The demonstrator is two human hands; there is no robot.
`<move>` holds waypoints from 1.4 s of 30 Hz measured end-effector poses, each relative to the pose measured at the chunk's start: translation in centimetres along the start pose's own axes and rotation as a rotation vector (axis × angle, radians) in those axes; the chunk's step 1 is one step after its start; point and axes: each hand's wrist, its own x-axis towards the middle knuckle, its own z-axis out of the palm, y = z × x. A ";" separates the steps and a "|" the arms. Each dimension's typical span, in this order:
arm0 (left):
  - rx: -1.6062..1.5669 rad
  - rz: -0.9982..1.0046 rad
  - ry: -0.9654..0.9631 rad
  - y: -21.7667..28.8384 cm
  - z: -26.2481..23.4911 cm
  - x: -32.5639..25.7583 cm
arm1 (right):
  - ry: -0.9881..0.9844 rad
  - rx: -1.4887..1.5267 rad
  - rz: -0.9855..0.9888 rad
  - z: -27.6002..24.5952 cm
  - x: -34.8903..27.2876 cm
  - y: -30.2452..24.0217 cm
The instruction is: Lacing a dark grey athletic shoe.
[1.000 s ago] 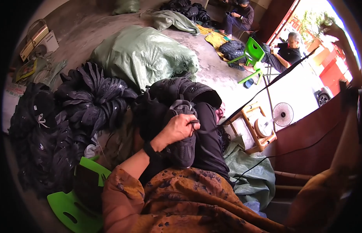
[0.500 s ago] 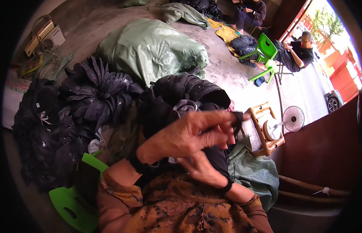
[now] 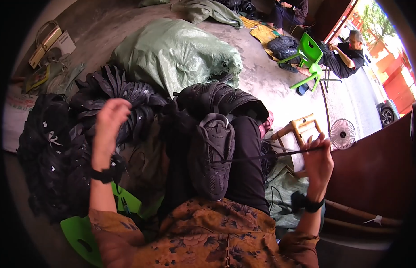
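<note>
A black sneaker upper (image 3: 212, 156) lies across my lap, toe toward me, with a strap of lacing over its top. One dark shoelace (image 3: 270, 156) runs taut from it to the right, where the fingers of my right hand (image 3: 318, 158) pinch it. My left hand (image 3: 112, 117) is raised on the left, in front of a pile of black shoe uppers (image 3: 116, 107); motion smears its fingers, and no lace shows in it. More stacked black uppers (image 3: 217, 99) rest beyond my knees.
A large green woven sack (image 3: 172, 53) lies ahead. To the right stand a bamboo stool (image 3: 304, 129) and a small white fan (image 3: 342, 134). A green chair (image 3: 310, 50) is farther off, near two seated people. Another green chair (image 3: 83, 236) is at my lower left.
My hands have parted from above my lap, the left swinging out left and the right going right with the lace. The shoe upper they covered now shows.
</note>
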 end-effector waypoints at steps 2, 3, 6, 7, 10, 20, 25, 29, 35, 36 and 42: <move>0.242 0.147 -0.154 -0.3 4.3 -1.9 | 0.103 0.026 0.030 -4.9 1.5 -3.4; 0.274 0.171 -0.198 -0.7 6.4 -3.0 | 0.179 0.049 0.059 -6.7 2.0 -4.8; 0.340 0.487 -0.279 -1.3 11.4 -5.0 | 0.367 -0.085 0.092 -13.0 2.3 -8.6; 0.346 0.535 -0.272 -1.9 12.9 -5.2 | 0.453 -0.102 0.082 -14.8 2.1 -9.5; 0.326 0.417 -0.308 -2.4 14.5 -5.1 | 0.662 -0.213 0.016 -18.2 1.9 -11.4; 0.640 0.749 -0.331 -0.2 13.9 -5.9 | 0.834 -0.475 -0.059 -22.8 2.6 -18.0; 0.371 0.214 -0.607 -0.9 11.0 -5.4 | 0.656 -0.539 -0.003 -25.3 4.5 -24.8; 0.830 0.632 -0.574 0.5 8.1 -4.2 | 0.759 -0.338 -0.088 -30.6 4.2 -31.3; 1.090 0.632 -0.251 -6.7 0.9 -1.3 | 0.842 -0.290 -0.246 -32.1 3.9 -34.1; 1.117 0.638 -0.223 -7.8 0.6 -0.8 | 0.721 -0.115 -0.241 -31.4 2.2 -35.7; 0.924 0.213 0.087 -13.6 -2.7 0.6 | 0.474 -0.706 -0.147 -28.9 1.1 -30.3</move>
